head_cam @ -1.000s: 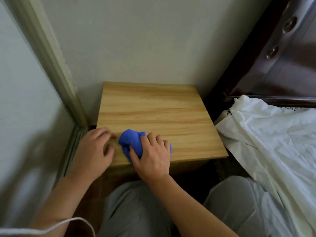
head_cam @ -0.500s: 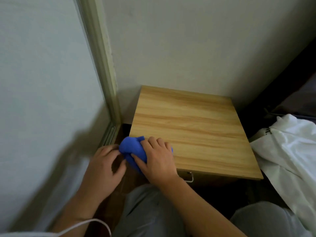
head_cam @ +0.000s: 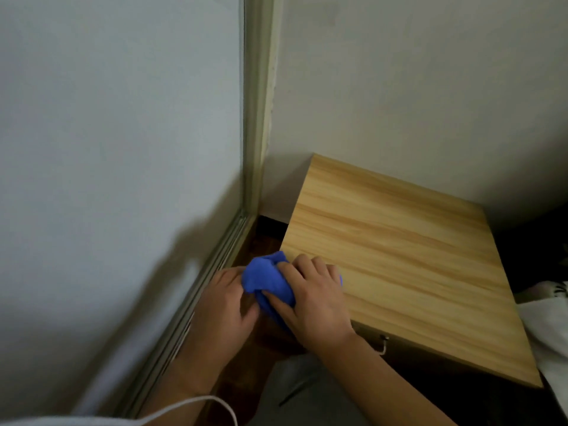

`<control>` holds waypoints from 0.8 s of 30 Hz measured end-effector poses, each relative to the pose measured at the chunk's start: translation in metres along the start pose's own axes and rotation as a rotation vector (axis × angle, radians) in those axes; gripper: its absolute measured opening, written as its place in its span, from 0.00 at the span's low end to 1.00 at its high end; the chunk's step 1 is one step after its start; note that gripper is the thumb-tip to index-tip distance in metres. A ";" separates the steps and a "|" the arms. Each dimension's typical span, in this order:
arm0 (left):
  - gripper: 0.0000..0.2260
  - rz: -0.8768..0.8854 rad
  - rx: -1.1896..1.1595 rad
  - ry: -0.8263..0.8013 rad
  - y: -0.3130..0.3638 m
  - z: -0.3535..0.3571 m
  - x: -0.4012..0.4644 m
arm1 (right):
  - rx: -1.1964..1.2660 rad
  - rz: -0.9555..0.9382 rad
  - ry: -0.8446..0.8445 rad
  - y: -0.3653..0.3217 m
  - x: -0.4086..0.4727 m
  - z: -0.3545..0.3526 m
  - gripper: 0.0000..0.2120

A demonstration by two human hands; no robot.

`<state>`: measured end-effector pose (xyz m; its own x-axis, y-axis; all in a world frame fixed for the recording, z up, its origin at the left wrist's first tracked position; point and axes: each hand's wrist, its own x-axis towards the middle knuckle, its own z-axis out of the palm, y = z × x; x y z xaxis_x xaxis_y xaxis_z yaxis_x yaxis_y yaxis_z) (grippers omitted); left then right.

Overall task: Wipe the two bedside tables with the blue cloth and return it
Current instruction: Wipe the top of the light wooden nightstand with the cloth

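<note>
The bedside table (head_cam: 399, 256) stands against the back wall (head_cam: 415, 87), near the room's corner. At its front-left corner the cloth (head_cam: 267, 281) overhangs the edge, between 2 hands: left hand (head_cam: 221, 309) off the table, right hand (head_cam: 313, 299) on the corner. Bedding (head_cam: 550, 327) lies to the table's right.

**Dim, soft indoor light with wide-angle bend**

The light is low and even, without glare. A broad soft shadow falls across the pale grey wall panel (head_cam: 116, 179) at lower left. The light pine-grain wooden surface (head_cam: 399, 256) is the brightest area. Straight edges bow toward the frame borders. Detail is slightly soft overall, and the dark gap below the surface loses detail.
</note>
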<state>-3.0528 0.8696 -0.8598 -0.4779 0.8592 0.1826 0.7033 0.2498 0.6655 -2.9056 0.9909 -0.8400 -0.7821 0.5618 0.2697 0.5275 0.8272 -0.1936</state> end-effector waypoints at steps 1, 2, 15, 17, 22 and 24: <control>0.17 -0.032 -0.012 0.016 -0.004 -0.002 -0.002 | 0.007 -0.027 -0.023 -0.008 0.011 0.002 0.19; 0.17 -0.056 -0.011 0.034 -0.007 -0.005 -0.004 | 0.012 -0.055 -0.052 -0.012 0.022 0.003 0.19; 0.16 -0.003 0.028 0.087 0.007 -0.010 0.008 | 0.111 -0.088 -0.194 0.049 0.127 0.003 0.22; 0.17 0.044 0.046 0.034 0.015 -0.004 0.014 | 0.079 -0.047 -0.183 0.069 0.154 0.008 0.23; 0.18 0.107 0.137 -0.053 0.022 0.008 0.018 | 0.013 0.113 -0.130 0.109 0.217 0.019 0.22; 0.17 0.105 0.139 -0.061 0.022 0.008 0.019 | -0.013 0.149 -0.130 0.114 0.227 0.021 0.22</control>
<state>-3.0416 0.8952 -0.8476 -0.3683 0.9083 0.1984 0.8154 0.2130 0.5383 -3.0299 1.2121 -0.8202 -0.7309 0.6727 0.1148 0.6441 0.7356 -0.2099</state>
